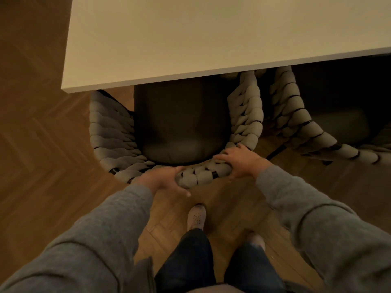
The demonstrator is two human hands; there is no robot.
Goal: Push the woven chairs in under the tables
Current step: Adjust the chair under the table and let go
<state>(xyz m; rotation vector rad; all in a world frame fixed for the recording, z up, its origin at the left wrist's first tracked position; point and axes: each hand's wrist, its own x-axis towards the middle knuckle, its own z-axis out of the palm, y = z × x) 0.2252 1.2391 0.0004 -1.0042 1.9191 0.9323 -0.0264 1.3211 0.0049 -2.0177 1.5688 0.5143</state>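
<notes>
While both arms reach forward in grey sleeves (118, 225), the left hand (163, 180) curls its fingers round the back rim of the woven chair (112, 132), thumb underneath. The right hand (241, 161) lies over the same rim further right, fingers spread on top and thumb hooked below, so both hands hold it. Two chairs show: this one, its dark seat cushion (179, 123) partly under the edge of the single white table (190, 39), and a second woven chair (296, 115) just beside it on the right, deeper under the same tabletop. The floor (38, 144) is herringbone wood in dim, warm light; two pale shoes (196, 216) stand on it behind the chair.
</notes>
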